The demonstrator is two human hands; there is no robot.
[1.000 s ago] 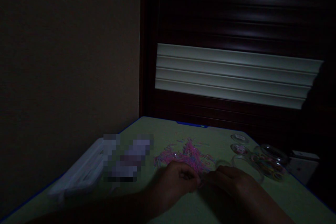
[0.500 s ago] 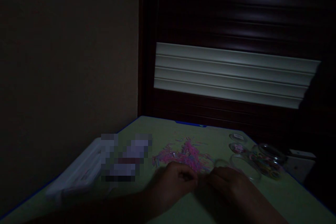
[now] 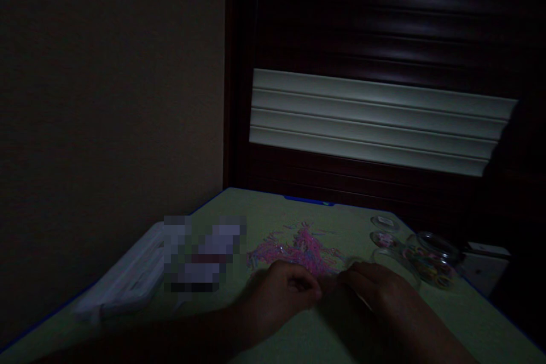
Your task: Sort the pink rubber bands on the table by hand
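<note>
A loose pile of small pink and lilac strips or bands [image 3: 305, 250] lies spread on the pale green table. At its near edge, my left hand [image 3: 284, 298] is closed, thumb and forefinger curled together in a pinch. Just to the right, my right hand [image 3: 379, 290] has its fingers pressed together and pointing toward the left one, with a small gap between them. The dim light hides whatever either pinch holds. Close by the right hand, a clear round rim [image 3: 398, 264] lies partly covered by it.
A clear jar [image 3: 433, 259] of coloured bands stands on the right, beside a round lid [image 3: 385, 223] and a small dish [image 3: 384, 239] with pink pieces. On the left lie a white tray [image 3: 123, 278] and a blurred-out item [image 3: 209, 256]. A white box [image 3: 486, 264] sits beyond the right edge.
My right hand has risen slightly, its fingertips now covering a clear ring-shaped thing that showed beside them. My left hand has barely moved.
</note>
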